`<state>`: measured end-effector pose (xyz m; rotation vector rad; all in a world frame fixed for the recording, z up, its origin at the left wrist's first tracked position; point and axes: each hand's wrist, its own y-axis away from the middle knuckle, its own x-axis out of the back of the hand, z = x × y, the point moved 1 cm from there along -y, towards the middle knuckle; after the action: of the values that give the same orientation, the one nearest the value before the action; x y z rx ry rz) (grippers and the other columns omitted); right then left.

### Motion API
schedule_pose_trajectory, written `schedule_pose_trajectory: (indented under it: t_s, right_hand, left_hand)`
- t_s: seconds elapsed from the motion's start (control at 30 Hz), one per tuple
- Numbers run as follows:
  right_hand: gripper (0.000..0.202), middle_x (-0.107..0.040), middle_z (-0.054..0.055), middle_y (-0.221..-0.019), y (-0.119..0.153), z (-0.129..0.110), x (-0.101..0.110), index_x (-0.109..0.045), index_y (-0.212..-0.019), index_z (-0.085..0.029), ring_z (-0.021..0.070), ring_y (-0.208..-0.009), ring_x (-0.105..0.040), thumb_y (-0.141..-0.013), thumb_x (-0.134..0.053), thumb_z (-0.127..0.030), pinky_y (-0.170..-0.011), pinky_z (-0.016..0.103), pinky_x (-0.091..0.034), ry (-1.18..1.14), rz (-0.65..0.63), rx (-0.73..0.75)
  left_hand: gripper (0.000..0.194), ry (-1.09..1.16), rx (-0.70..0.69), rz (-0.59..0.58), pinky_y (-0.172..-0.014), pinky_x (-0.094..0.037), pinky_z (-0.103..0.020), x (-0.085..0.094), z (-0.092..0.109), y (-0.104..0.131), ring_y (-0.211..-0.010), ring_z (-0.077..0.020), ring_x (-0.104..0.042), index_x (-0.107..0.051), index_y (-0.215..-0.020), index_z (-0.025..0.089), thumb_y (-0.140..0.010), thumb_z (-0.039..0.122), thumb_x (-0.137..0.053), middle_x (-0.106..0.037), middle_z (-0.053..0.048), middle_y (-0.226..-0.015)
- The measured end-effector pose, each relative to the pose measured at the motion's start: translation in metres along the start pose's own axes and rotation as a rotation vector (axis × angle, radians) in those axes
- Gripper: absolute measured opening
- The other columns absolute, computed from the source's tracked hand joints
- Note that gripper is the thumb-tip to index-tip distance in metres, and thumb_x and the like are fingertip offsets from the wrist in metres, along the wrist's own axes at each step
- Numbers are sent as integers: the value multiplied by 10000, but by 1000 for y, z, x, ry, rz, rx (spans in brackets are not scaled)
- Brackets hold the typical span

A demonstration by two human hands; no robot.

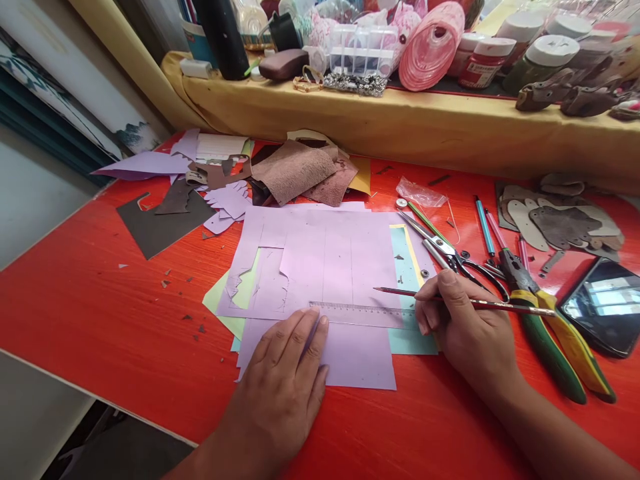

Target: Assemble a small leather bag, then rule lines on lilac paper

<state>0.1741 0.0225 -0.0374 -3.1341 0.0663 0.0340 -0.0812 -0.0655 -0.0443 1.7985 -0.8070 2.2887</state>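
A lilac paper sheet (305, 267) with pencilled vertical lines and a cut-out at its left lies on other coloured sheets. Across its lower edge rests a clear ruler (360, 315). My left hand (287, 377) lies flat, fingers stretched out, its fingertips at the ruler's left end. In my right hand (465, 320) is a dark red pencil (397, 291), gripped between thumb and fingers. Its point hangs over the sheet a little above the ruler, pointing left; I cannot tell whether it touches the paper.
Scissors (445, 250), pliers (545, 327) and a phone (605, 303) lie at the right. Leather scraps (295, 170) are heaped behind the paper. Grey cut pieces (565, 223) sit far right. A cloth-covered shelf (350, 123) with jars and boxes borders the red table (125, 320).
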Motion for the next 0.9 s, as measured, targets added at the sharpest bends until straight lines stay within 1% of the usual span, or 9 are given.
schedule_pose_trajectory:
  t_s: [0.47,0.73,0.9]
  right_hand:
    - [441,-520,-22,-506,0,1,1,-752,-773,-200,140,-453,-550,-1065,-637,-510,-460,280,-429,16,6,3]
    - [427,-527,-25,-519,0,2,0,-749,-779,-202,132,-458,-545,-1068,-639,-496,-471,275,-437,20,-19,20]
    - [430,-520,-26,-508,1,-1,-1,-751,-778,-198,135,-454,-543,-1067,-639,-496,-468,273,-448,16,-33,18]
  left_hand:
    - [421,10,-6,-5,-1177,-397,-440,0,0,-1,-1404,-298,-564,-597,-1492,89,-1106,203,-472,-660,-141,-1499]
    - [422,13,-2,-1,-1180,-389,-451,-1,1,1,-1413,-306,-552,-596,-1490,79,-1107,204,-468,-652,-151,-1504]
    - [429,12,3,1,-1183,-399,-451,-2,0,1,-1415,-301,-557,-578,-1506,104,-1108,209,-459,-650,-139,-1508]
